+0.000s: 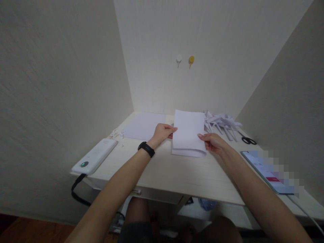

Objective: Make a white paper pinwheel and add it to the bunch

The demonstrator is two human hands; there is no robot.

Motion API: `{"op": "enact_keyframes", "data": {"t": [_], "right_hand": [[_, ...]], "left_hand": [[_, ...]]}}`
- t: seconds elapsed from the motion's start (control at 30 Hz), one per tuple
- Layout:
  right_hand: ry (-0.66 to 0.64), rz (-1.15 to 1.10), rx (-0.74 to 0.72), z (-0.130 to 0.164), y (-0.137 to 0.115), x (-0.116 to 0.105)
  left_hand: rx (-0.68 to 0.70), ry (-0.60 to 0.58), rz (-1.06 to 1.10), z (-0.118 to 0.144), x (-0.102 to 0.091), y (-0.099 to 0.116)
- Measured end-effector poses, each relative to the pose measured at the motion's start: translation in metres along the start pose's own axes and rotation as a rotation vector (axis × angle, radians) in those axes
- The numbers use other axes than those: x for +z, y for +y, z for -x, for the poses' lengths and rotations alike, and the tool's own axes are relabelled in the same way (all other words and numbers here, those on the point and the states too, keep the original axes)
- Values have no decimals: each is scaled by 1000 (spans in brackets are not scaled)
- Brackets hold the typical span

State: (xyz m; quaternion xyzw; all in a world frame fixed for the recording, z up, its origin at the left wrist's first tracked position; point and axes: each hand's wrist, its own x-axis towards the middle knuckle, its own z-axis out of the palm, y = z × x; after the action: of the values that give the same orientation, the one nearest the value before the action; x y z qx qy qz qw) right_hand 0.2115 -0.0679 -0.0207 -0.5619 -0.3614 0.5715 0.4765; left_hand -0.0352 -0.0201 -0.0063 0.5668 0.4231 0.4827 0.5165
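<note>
A white sheet of paper (188, 130), folded over on itself, lies on the pale wooden desk (177, 172) in front of me. My left hand (163, 132), with a black band on its wrist, pinches the paper's left edge. My right hand (212, 141) grips its lower right edge, thumb on top. The folded end bulges toward me, and the upper layer is slightly lifted.
A flat stack of white sheets (144, 125) lies at the back left, with paper scraps (116, 134) beside it. A white power bank (95, 156) sits on the left edge. Folded paper pieces (220, 122) and black scissors (247, 139) are at the back right, a phone (265, 170) at right.
</note>
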Motion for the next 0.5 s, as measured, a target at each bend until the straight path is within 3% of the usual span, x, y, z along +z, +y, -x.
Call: {"op": "enact_keyframes", "data": {"t": [0.3,0.5], "right_hand": [[-55,44,22,2,0,2],[-26,15,-17,0,0,0]], "left_hand": [[56,56,2,-4,-2,-3],[51,10,79,-3,-2,-3]]}}
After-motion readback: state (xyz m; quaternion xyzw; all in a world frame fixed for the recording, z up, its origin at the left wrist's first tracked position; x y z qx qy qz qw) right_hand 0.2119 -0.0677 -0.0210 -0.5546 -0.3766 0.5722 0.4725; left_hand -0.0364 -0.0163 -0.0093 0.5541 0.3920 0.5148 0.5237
